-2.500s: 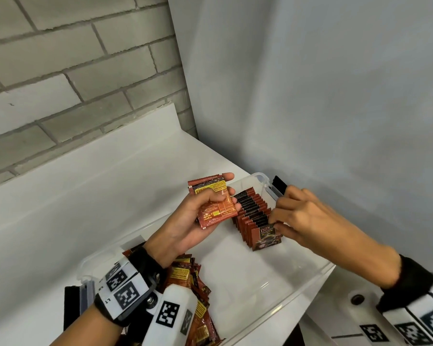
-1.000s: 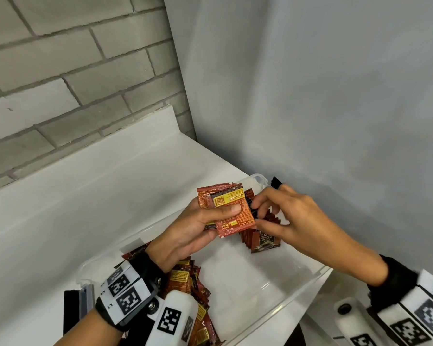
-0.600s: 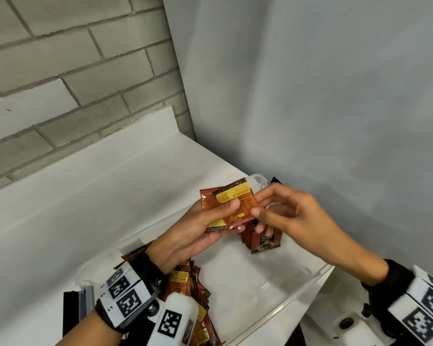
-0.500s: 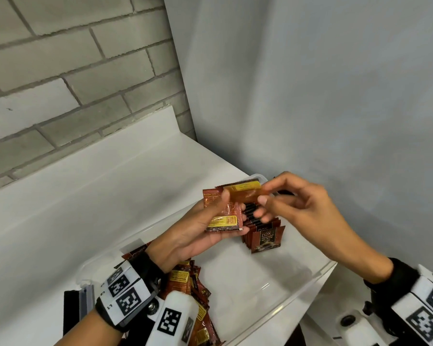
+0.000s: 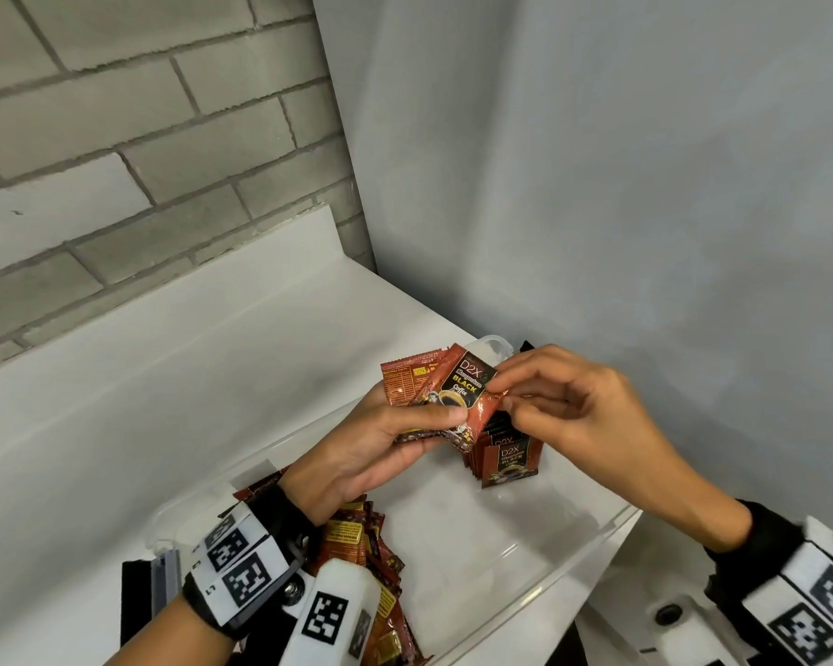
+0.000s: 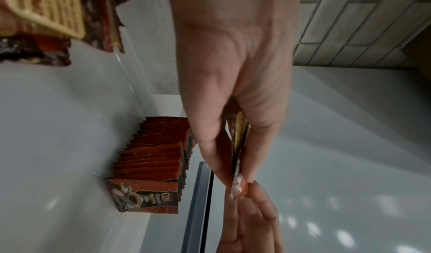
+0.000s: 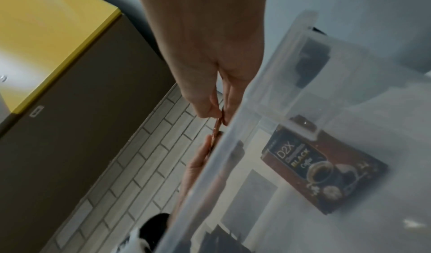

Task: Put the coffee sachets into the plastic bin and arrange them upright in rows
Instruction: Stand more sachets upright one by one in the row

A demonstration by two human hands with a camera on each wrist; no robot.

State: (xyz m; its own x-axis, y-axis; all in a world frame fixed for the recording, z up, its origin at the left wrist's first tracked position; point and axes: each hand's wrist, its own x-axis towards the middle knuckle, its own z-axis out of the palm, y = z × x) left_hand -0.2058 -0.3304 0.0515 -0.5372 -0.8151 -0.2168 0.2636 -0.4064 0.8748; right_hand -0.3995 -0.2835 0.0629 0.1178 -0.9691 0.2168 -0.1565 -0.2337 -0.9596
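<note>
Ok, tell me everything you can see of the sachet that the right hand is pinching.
The pinched sachet is a flat, glossy foil-like packet, reddish-brown with a dark panel reading "D2X Black Coffee" and a coffee-cup picture. It is held tilted above the clear plastic bin, printed face up. The right hand pinches its right edge; the left hand presses a thumb on its lower part, holding it atop more sachets in that grip. It is above the upright row, apart from it.
</note>
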